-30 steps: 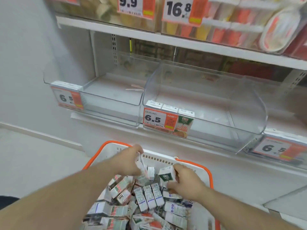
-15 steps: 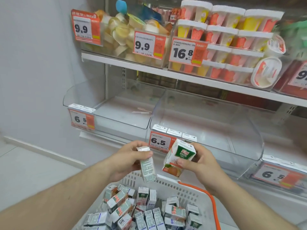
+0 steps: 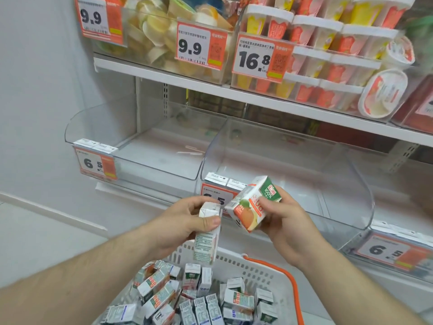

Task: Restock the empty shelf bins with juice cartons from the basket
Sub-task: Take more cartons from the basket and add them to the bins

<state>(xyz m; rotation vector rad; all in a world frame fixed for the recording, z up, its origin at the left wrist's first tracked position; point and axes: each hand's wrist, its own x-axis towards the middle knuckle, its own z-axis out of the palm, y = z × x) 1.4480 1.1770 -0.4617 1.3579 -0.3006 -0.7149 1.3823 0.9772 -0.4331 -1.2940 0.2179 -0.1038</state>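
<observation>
Holding one juice carton each: left hand (image 3: 180, 221) grips upright carton (image 3: 207, 233), right hand (image 3: 284, 221) grips tilted carton (image 3: 251, 204). Basket (image 3: 253, 270) at 6 o'clock; clear bin (image 3: 293, 167) at 12.

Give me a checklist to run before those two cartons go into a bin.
1. Left hand has a firm grip on its carton: ok, thumb and fingers pinch it near the top.
2. Right hand has a firm grip on the orange carton: ok.
3. Middle bin has room: ok, no cartons in it.
4. Left bin has room: ok, only two thin sticks lie inside.
5. Cartons undamaged: cannot tell.
6. Basket still has stock: ok.
</observation>
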